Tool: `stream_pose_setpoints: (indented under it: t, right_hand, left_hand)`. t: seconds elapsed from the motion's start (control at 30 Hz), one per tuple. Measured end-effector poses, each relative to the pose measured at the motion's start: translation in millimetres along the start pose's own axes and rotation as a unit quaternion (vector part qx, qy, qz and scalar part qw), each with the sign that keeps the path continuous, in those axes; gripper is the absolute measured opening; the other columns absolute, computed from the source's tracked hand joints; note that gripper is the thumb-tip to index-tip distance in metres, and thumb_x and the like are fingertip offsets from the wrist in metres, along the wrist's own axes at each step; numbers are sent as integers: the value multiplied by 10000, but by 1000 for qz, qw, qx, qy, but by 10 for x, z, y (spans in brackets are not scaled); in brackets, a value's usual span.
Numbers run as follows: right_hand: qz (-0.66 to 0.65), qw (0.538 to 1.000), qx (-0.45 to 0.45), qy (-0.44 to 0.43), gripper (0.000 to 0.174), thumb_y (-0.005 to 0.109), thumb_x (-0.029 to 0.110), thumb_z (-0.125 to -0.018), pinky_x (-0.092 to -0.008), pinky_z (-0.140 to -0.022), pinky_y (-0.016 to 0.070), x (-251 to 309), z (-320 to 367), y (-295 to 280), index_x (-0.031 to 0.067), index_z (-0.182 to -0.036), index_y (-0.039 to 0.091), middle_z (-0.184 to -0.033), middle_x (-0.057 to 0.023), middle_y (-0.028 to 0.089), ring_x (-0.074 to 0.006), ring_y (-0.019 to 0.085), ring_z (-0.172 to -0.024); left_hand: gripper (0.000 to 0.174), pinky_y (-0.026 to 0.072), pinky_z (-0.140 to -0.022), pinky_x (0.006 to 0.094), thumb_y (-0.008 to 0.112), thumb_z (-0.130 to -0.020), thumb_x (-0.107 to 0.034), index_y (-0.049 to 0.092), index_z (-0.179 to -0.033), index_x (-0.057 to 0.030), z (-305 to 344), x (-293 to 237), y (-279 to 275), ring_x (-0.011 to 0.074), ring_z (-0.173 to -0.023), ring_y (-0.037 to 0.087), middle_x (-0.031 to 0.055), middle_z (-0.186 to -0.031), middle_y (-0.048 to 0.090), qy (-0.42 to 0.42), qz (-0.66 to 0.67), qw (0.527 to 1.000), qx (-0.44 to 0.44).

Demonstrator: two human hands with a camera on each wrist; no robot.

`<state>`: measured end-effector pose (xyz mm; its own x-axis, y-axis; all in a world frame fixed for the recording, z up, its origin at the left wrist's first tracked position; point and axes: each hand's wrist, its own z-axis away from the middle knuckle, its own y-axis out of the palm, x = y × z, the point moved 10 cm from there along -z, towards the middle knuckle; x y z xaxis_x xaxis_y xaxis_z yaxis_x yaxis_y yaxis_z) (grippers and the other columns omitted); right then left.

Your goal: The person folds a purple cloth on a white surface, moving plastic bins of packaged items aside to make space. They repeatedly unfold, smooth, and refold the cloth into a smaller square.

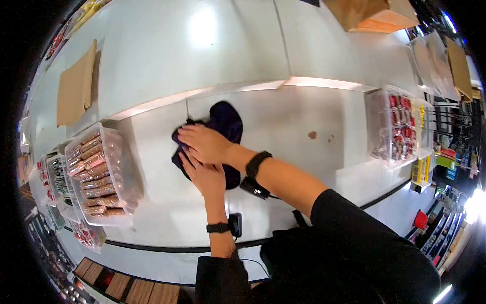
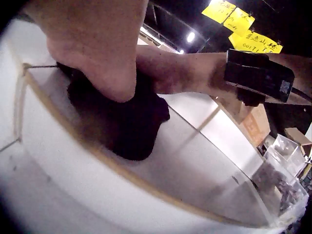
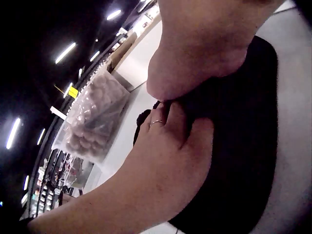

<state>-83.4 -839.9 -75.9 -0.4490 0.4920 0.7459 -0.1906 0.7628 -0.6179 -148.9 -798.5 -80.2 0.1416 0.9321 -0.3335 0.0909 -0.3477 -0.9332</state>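
A dark, soft cloth item [image 1: 226, 121] lies on the white work surface in the head view. My right hand [image 1: 205, 144] rests palm down on its left part, fingers extended and pointing left. Just below, my left hand [image 1: 207, 178] lies on the same item, its fingertips close to or under the right hand. The right wrist view has the left hand [image 3: 170, 156], with a ring, spread over the dark cloth [image 3: 243, 136] beside the heel of the right hand [image 3: 195, 63]. From the left wrist, the cloth [image 2: 131, 129] shows below the left hand's heel [image 2: 105, 68]; its fingers are hidden.
A clear bin of wrapped brown items [image 1: 119, 177] stands left, with smaller bins beyond it. Another clear bin with red packets [image 1: 392, 126] is at the right. Cardboard [image 1: 76, 88] lies upper left, and a box [image 1: 379, 17] stands upper right. A raised ledge runs behind the cloth.
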Motion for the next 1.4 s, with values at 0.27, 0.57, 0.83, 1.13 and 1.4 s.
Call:
stream_pose_setpoints:
  t: [0.27, 0.57, 0.83, 1.13, 1.4]
  right_hand:
    - [-191, 878, -189, 396, 275, 529, 99, -884, -354, -887, 449, -343, 1773, -723, 0, -1134, 589, -1075, -143, 624, -267, 594, -976]
    - [47, 886, -380, 263, 308, 627, 165, -883, -357, -867, 434, -249, 2041, -1952, -4, -1116, 516, -1022, -137, 529, -273, 534, -950]
    - [215, 893, -349, 185, 367, 619, 319, -905, -421, -784, 482, -386, 1060, -2791, 20, -1093, 519, -1011, -159, 572, -336, 577, -909]
    - [444, 870, -143, 159, 143, 530, 119, -863, -350, -583, 548, -1008, -88, -2788, 54, -990, 519, -875, -97, 604, -268, 655, -726]
    - [427, 873, -97, 217, 115, 499, 133, -887, -373, -581, 565, -934, 55, -2618, 52, -968, 503, -843, -116, 606, -265, 675, -701]
  left_hand:
    - [499, 334, -1024, 495, 690, -698, -55, 552, -1177, -55, 657, -505, -40, 391, -1210, 415, 213, -1279, 471, 16, 160, 982, 99]
    - [375, 408, -858, 440, 635, -733, -95, 587, -1105, -79, 108, -903, 196, 340, -986, 491, 154, -1097, 542, 7, 114, 992, 62]
    - [281, 381, -845, 450, 634, -678, -8, 517, -932, -24, -820, -1315, -547, 365, -934, 444, 154, -956, 494, -44, 275, 944, -176]
    - [196, 415, -760, 405, 617, -775, -221, 539, -878, -74, -2189, -2015, -109, 280, -885, 518, 100, -925, 548, 120, -36, 980, -154]
    - [150, 421, -733, 394, 571, -800, -166, 553, -909, -64, -1948, -2081, -80, 249, -844, 537, 82, -890, 573, 181, -55, 966, -175]
